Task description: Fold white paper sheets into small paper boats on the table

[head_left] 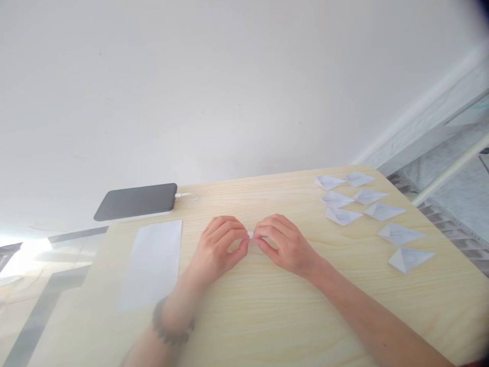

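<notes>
My left hand [218, 250] and my right hand [280, 243] meet at the middle of a pale wooden table [267, 316]. Both pinch a small piece of white paper [250, 235] between fingertips; most of it is hidden by the curled fingers. A beaded bracelet [168, 331] circles my left wrist. A flat white sheet of paper [153, 262] lies just left of my left hand.
Several folded white paper shapes [342, 215] lie in two rows at the table's right side. A dark phone [135, 202] with a white cable [187, 195] rests at the far left edge against the white wall. Floor shows beyond the right edge.
</notes>
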Demonstrator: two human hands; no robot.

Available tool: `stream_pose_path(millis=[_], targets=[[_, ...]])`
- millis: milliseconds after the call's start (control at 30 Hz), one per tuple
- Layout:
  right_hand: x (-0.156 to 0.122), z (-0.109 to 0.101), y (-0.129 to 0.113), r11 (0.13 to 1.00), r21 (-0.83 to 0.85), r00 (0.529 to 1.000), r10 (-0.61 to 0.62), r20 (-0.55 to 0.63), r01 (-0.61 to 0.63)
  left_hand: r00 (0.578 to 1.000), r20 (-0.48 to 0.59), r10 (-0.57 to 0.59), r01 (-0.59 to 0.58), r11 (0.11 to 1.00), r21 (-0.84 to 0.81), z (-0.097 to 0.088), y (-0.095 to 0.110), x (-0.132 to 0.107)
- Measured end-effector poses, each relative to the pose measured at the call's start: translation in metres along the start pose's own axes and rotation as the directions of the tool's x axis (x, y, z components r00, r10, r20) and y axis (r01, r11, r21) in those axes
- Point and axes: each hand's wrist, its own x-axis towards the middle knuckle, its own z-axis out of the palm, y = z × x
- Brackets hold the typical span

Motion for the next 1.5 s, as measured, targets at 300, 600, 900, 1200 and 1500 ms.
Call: stream_pose_path(millis=[300,600,900,1200,1500], targets=[[-0.002,-0.005,0.008,1.000,0.029,1.000,0.008,0.014,-0.008,0.997,0.073,-0.007,0.008,1.000,-0.014,-0.003,0.000,0.001],[-0.004,-0.013,0.017,0.999,0.017,0.999,0.034,-0.027,-0.034,0.997,0.055,-0.057,0.055,0.998,0.043,-0.006,-0.008,-0.004],[-0.007,-0.015,0.021,0.973,0.102,0.974,0.214,-0.068,-0.207,0.998,-0.032,-0.049,0.053,0.991,0.121,-0.007,-0.015,-0.006],[-0.008,0.000,0.006,0.751,0.385,0.831,0.550,0.086,-0.537,0.997,0.029,0.065,-0.068,0.988,0.137,-0.005,-0.010,-0.006],[-0.006,0.002,0.011,0.622,0.516,0.747,0.662,0.053,-0.588,0.995,0.070,0.076,-0.084,0.988,0.132,-0.006,-0.009,-0.006]])
